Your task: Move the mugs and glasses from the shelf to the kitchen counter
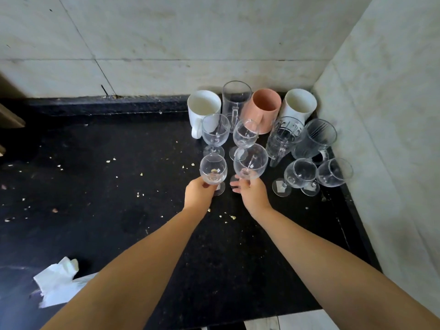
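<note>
Holding two wine glasses at the counter's corner

Lying at the lower left of the frame, a crumpled white tissue (56, 281) rests on the black stone counter (107, 186), which is scattered with pale crumbs. Toward the middle, the person's left hand (198, 194) is closed around the stem of a wine glass (213, 169), whose foot looks to be on or just above the counter. Just to its right, the right hand (252, 194) grips the stem of a second wine glass (250, 161), with the fingers curled under the bowl; whether its foot touches the counter cannot be told.

Behind them stand two more stemmed glasses, then a back row in the upper right: a white mug (202, 110), a clear glass mug (235, 101), a pink mug (263, 109) and another white mug (298, 104). Further right, two patterned glass mugs and two stemmed glasses crowd against the tiled wall (381, 115).
</note>
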The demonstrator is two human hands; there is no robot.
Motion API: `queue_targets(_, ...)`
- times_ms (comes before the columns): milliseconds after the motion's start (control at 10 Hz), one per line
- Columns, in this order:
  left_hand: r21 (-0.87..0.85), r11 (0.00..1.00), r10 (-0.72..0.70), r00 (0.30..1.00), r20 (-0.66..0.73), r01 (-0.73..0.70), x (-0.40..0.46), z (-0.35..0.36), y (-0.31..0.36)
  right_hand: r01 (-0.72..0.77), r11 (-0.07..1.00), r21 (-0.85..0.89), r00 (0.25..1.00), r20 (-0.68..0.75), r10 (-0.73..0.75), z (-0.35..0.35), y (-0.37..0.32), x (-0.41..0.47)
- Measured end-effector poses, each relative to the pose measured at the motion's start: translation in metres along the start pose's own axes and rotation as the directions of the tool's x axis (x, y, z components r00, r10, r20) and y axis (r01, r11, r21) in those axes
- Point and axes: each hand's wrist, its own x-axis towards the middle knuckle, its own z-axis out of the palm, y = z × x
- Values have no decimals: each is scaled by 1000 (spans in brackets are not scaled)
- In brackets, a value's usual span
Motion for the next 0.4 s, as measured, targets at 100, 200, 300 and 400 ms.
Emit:
queue_targets(100, 8, 999, 35, 999, 7, -35, 0, 5, -2, -5, 1000, 3, 1000, -13, 5, 2, 4, 0)
queue_targets(200, 9, 999, 35, 999, 11, -35, -2, 5, 0, -34, 999, 19, 999, -7, 34, 3, 4, 0)
queue_targets(300, -8, 999, 38, 999, 27, -38, 0, 6, 0, -60, 997, 47, 998, 13, 60, 2, 3, 0)
queue_targets(400, -5, 1000, 30, 999, 39, -30, -4, 4, 0, -77, 992, 101, 997, -16, 79, -1, -1, -6)
